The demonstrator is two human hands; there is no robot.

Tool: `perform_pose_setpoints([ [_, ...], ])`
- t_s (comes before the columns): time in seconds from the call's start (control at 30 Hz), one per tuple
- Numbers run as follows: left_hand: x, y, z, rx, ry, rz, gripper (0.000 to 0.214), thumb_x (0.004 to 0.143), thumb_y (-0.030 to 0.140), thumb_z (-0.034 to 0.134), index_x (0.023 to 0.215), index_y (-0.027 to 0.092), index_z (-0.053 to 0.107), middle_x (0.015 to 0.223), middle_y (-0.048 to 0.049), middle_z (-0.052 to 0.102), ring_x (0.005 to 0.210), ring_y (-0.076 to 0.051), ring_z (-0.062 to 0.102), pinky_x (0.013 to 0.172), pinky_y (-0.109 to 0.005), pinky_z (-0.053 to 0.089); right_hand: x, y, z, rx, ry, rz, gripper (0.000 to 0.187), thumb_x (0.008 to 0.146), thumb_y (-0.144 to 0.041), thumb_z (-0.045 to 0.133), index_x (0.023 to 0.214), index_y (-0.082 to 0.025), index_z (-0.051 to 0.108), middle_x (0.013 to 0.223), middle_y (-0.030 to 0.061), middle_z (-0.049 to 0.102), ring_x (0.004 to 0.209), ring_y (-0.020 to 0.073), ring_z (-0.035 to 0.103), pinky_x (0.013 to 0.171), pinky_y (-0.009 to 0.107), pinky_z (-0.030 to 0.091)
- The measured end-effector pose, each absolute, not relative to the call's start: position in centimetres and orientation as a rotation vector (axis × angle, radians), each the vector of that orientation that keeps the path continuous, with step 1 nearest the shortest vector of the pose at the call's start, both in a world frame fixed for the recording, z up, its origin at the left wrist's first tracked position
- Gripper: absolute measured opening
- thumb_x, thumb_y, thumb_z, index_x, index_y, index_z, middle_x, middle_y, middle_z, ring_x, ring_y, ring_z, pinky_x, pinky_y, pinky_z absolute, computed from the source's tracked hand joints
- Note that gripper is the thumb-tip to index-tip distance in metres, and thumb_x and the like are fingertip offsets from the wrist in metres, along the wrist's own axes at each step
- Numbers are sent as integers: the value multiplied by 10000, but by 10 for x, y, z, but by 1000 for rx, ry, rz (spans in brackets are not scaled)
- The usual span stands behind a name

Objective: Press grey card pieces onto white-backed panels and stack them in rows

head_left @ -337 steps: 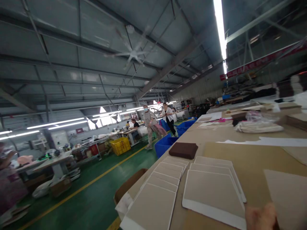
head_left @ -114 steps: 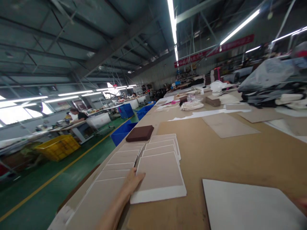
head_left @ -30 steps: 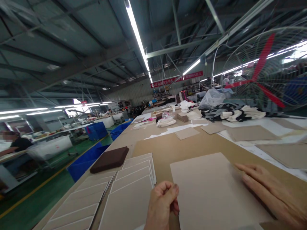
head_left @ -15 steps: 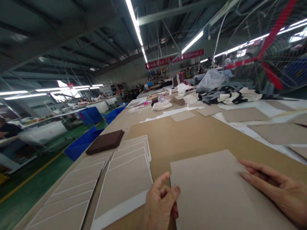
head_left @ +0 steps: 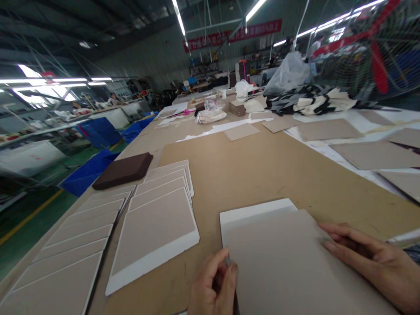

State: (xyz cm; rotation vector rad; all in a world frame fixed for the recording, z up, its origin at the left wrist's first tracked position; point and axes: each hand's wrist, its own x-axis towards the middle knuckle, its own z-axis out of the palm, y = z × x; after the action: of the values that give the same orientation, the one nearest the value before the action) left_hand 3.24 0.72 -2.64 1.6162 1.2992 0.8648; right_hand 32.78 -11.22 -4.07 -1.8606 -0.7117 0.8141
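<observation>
Risk of the grey board point(head_left: 288, 262) skewing off the white sheet point(head_left: 252, 209) beneath: only light fingertip contact on two edges, so any uneven push could leave the white strip at the far edge crooked. Also a chance of nudging the neighbouring laid-out panels point(head_left: 154, 232) just to the left if the left hand slides sideways.

Left hand point(head_left: 213, 291) at the board's near left edge, thumb and fingers pressed together, seemingly pinching that edge, though the actual grip is partly hidden. Right hand point(head_left: 367, 264) flat on the board's right edge, fingers spread slightly and laid along it, holding nothing closed.

Board lying flat on the brown surface point(head_left: 262, 170), directly in front, between the two hands and touching both; white sheet under it, showing only as a strip along the far and left sides. Overlapping rows of panels to the left, a dark brown cushion point(head_left: 123, 169) beyond them near the surface's edge, well apart from both hands.
</observation>
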Motion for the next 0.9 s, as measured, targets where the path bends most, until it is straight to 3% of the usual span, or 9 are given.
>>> perform_pose_setpoints([
  [0.2,42,30,-13,1840,1351,781,317,857,407,572,1069,215,708,809,-23,655,748,-200,602,752,-304,470,324,-78,-27,-1924,-863,624,495,643,-645,706,957,-270,780,753,39,722,645,241,679,521,289,562],
  [0.43,42,45,-21,1914,1359,602,349,892,408,527,1124,190,670,919,-75,673,863,-244,620,815,-342,470,329,-65,-37,-1980,-955,520,471,688,-632,675,972,-269,773,870,46,726,754,248,678,549,299,547],
  [0.7,47,52,-25,1972,1375,623,324,889,388,543,1110,193,679,868,-71,665,800,-232,619,766,-310,467,337,-66,-60,-1991,-1055,453,488,766,-635,652,1069,-261,736,917,46,699,823,242,655,649,330,528],
  [0.9,52,50,-34,2018,1405,808,291,897,363,529,1075,204,695,829,-56,666,764,-213,629,745,-289,471,336,-65,-63,-1989,-1086,428,485,778,-637,648,1087,-269,720,941,46,686,837,248,646,632,337,521],
])
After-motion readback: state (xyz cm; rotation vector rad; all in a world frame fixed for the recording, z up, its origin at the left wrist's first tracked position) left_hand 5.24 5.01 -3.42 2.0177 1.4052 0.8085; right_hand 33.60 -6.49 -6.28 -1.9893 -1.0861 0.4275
